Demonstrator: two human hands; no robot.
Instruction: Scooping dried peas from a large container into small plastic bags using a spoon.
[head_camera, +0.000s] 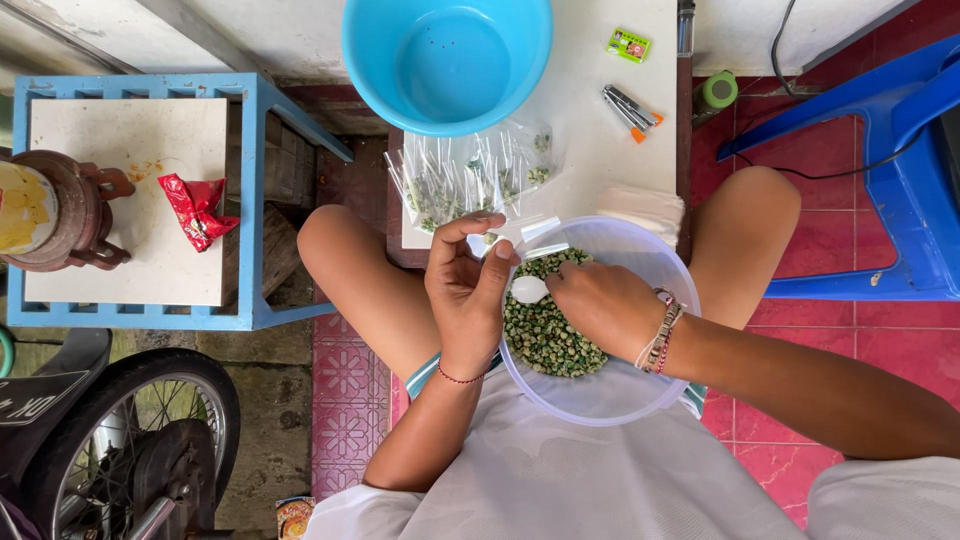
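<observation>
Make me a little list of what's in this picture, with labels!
left hand: holds a small clear bag open
right hand: holds a white spoon over the peas
bowl: clear, on the lap, holds green peas
basin: blue, on the board above
filled bags: below the basin
stool: blue, to the left

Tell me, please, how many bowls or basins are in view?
2: a blue basin at the top on the white board, and a clear bowl of green peas on the person's lap. None seems hidden.
</observation>
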